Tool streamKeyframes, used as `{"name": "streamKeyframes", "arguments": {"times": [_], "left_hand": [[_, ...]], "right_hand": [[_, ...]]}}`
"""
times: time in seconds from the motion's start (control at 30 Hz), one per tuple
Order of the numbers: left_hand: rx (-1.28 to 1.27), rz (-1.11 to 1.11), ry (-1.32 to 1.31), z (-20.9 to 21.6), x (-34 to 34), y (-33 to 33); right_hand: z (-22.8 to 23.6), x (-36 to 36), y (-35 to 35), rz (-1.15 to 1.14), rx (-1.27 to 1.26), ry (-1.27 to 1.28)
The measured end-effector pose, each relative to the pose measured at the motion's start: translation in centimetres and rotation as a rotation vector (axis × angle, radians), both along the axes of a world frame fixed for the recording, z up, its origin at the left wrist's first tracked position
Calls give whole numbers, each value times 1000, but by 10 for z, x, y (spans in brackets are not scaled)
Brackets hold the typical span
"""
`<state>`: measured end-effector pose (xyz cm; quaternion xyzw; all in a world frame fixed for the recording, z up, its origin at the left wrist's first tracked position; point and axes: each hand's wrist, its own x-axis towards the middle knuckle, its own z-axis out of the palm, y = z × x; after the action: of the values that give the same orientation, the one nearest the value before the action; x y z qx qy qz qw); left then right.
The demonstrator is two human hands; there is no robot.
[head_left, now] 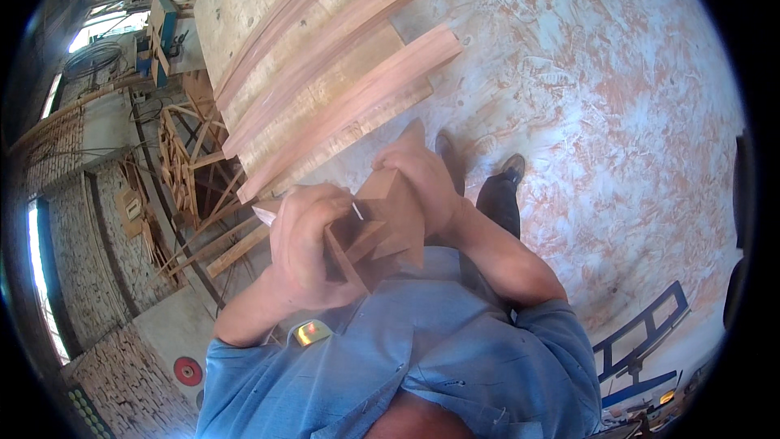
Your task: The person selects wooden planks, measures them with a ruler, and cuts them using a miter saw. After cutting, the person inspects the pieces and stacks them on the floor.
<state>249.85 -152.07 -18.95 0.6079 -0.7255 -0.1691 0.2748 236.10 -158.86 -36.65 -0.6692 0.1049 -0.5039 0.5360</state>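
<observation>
Light blue short-sleeved shirt (455, 349) with collar, dark trousers (497, 203), dark shoes (513, 167), bare forearms

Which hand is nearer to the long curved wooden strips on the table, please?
Right. The right hand lies just below the curved wooden strips; the left hand sits lower, gripping the small wooden pieces.

Bright daylight on my feed, strongest from the windows (89, 28) at upper left, which blow out white. Floor (617, 89) evenly lit, soft shadows only. Heavy fisheye bending toward a black rim. Centre slightly soft; edges smeared, dim.
</observation>
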Motion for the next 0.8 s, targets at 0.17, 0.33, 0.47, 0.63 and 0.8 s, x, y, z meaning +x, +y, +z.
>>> {"name": "streamKeyframes", "arguments": {"times": [0.17, 0.33, 0.47, 0.63, 0.8], "left_hand": [[-3, -5, 0, 1, -3, -1], [-15, 0, -2, 0, -7, -1], [-5, -5, -13, 1, -8, 1], [1, 5, -5, 3, -11, 1], [8, -2, -9, 6, -12, -2]], "right_hand": [[0, -3, 0, -1, 0, 3], [-3, -5, 2, -6, -13, 6], [-1, -6, 3, -10, -10, 5], [-3, -8, 5, -1, -18, 2], [2, -12, 2, -12, -16, 7]]}}
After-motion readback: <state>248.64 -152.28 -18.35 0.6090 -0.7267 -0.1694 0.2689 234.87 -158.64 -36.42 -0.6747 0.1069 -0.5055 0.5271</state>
